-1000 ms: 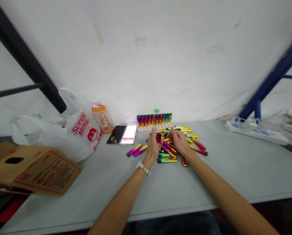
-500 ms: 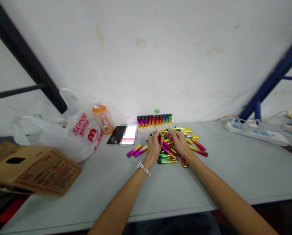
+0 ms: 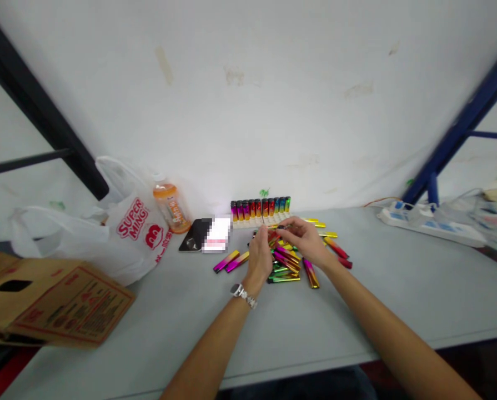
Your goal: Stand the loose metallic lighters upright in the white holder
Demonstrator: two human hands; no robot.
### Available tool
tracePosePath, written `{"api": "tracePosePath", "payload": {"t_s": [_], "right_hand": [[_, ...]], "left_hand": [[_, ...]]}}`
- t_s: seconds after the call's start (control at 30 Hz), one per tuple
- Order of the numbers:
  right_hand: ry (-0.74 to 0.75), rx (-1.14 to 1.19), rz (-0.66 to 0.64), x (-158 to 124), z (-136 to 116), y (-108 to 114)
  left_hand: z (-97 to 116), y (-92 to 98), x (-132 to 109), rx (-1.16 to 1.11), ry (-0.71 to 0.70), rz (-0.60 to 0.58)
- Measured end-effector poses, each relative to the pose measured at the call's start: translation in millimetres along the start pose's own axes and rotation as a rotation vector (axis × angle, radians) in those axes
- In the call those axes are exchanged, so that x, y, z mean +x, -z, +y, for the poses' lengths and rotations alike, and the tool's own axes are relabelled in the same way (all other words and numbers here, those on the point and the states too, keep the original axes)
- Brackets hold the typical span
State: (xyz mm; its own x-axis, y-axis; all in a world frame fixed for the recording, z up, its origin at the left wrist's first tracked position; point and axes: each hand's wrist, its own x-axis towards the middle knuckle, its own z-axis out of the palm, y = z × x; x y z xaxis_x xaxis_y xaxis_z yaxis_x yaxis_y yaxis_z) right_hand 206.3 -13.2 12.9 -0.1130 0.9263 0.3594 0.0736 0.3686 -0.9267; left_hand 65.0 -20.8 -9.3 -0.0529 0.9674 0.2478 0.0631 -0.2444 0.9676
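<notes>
My left hand (image 3: 260,255) is closed over the near side of a pile of shiny, colour-graded lighters (image 3: 287,258). Close beside it, my right hand (image 3: 309,241) pinches the dark end of a red lighter (image 3: 275,235). That lighter lies between the two hands, and my left fingertips seem to touch its other end, partly hidden. Behind them, a white holder (image 3: 242,224) carries a row of upright lighters (image 3: 252,209), running from purple through red to blue and green.
Two purple-yellow lighters (image 3: 226,261) lie left of the pile. Farther left are a black phone (image 3: 195,235), an orange drink bottle (image 3: 172,205), a white plastic bag (image 3: 127,244) and a cardboard box (image 3: 73,303). A power strip (image 3: 427,226) lies at right on the grey table (image 3: 398,294).
The view has shifted slightly. My right hand has moved left toward my left hand, and its fingers now meet the red lighter that showed at my left hand before.
</notes>
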Motion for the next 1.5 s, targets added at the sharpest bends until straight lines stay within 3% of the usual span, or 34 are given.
{"api": "tracePosePath", "payload": {"t_s": [0.13,0.3,0.5,0.87,0.97,1.07,1.3,1.5], "right_hand": [[0.049,-0.035,0.112,32.3,8.4,29.6],[0.097,-0.277,0.118,84.6,37.7,52.6],[0.151,-0.505,0.063,117.1,58.9,47.9],[0.162,-0.584,-0.110,137.9,51.3,45.6],[0.168,-0.654,-0.125,140.5,51.7,47.2],[0.235,-0.822,-0.048,136.4,55.0,46.0],[0.221,-1.161,-0.032,101.9,60.2,39.0],[0.163,-1.153,-0.096,67.9,55.6,44.1]], "left_hand": [[2.1,9.2,3.9,0.242,-0.206,0.049],[-3.7,10.5,5.9,0.328,-0.227,0.009],[-5.3,7.8,3.5,0.383,-0.235,-0.069],[-7.5,7.7,3.5,0.423,-0.244,-0.094],[-8.2,7.5,3.6,0.419,-0.238,-0.086],[-8.6,7.5,4.0,0.421,-0.241,-0.089],[-6.5,6.4,3.9,0.452,-0.266,-0.104],[-8.1,3.0,4.7,0.523,-0.337,-0.147]]}}
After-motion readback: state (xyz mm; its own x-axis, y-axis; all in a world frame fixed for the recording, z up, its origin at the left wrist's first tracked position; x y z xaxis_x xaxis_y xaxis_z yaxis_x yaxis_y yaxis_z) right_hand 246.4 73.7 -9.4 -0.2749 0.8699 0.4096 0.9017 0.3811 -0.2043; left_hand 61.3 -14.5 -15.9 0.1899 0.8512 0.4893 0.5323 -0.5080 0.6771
